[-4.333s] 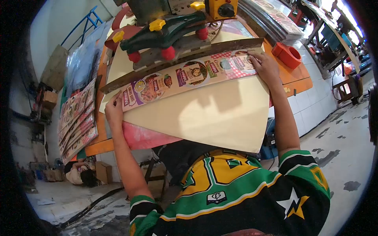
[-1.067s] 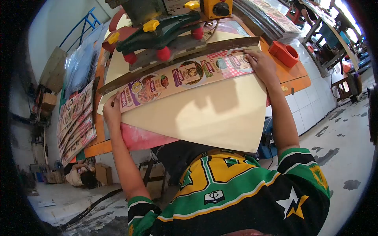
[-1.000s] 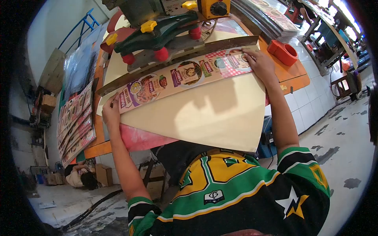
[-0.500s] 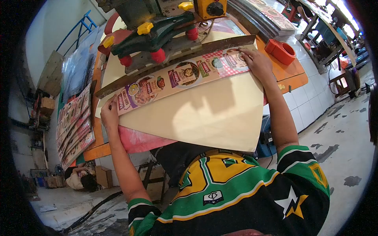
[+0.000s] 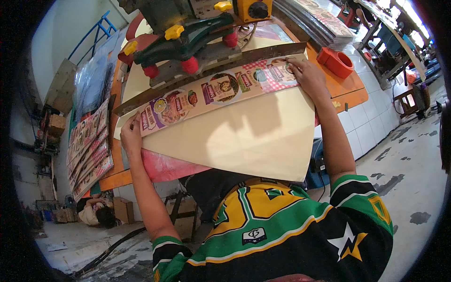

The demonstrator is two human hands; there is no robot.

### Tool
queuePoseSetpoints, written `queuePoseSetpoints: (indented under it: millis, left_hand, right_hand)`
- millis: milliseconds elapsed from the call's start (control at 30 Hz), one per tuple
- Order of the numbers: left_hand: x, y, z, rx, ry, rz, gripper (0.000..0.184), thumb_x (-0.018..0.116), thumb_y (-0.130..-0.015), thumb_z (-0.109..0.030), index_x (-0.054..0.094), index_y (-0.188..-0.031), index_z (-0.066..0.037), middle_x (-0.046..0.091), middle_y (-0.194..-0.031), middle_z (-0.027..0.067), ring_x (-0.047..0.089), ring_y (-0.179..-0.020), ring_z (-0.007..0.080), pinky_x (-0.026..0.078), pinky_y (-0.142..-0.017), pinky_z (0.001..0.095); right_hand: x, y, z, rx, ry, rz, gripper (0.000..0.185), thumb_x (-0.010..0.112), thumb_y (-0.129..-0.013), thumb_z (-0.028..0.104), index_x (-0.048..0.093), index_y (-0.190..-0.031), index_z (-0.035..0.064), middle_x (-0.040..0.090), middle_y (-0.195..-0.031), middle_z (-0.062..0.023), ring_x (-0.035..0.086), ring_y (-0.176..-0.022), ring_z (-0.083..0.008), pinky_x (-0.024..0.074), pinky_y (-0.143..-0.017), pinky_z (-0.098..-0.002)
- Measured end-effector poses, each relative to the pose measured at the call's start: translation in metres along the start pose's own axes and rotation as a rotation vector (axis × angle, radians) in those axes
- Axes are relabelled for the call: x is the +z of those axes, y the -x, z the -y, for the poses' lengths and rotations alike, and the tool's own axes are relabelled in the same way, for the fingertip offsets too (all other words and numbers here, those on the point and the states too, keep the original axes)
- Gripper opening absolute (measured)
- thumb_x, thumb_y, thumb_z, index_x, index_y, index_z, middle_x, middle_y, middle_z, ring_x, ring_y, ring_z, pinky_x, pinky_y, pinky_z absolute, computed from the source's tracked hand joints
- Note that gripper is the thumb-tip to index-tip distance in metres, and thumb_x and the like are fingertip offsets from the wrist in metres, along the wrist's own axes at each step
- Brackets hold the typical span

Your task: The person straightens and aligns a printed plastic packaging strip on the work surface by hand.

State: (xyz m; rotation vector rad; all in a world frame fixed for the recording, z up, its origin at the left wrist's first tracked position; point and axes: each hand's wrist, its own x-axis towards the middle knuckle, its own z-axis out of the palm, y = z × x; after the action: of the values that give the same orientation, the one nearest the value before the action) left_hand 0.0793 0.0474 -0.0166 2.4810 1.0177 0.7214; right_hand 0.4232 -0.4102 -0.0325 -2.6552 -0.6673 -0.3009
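A long printed strip (image 5: 221, 91) with food pictures and red checks lies on a cream sheet (image 5: 235, 131), its far edge along a metal bar (image 5: 263, 52). My left hand (image 5: 131, 134) holds the strip's left end, with thumb and fingers closed at its corner. At the other end, my right hand (image 5: 307, 77) grips the right corner, fingertips on the printed face. The undersides of both hands' grips are hidden. Just beyond the bar stands a dark green machine clamp (image 5: 188, 40) with yellow knobs and red feet.
Printed sheets (image 5: 89, 150) are stacked at the left, near clear plastic sheets (image 5: 94, 80). A red-orange tape roll (image 5: 336, 62) sits on the orange table (image 5: 350, 91) at right. More stacked sheets (image 5: 324, 21) lie behind. Another person (image 5: 97, 212) is low at the lower left.
Both hands stay at the strip's two ends, and the strip keeps its place along the bar. Only a very slight shift of the whole view shows.
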Motion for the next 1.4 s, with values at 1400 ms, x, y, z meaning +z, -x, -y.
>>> queuePoseSetpoints:
  millis: [1400]
  left_hand:
    - [0.014,-0.037,0.001,0.429,-0.425,-0.194,0.084,0.066,-0.078,-0.069,0.048,-0.135,-0.011,0.034,-0.148,0.0159,0.021,-0.145,0.0409,0.016,-0.112,0.0695]
  right_hand:
    - [-0.01,0.003,0.009,-0.048,-0.072,0.025,0.035,0.053,-0.099,0.041,0.067,-0.127,0.0248,0.067,-0.114,-0.0121,0.064,-0.107,-0.0327,0.0504,-0.085,-0.0446]
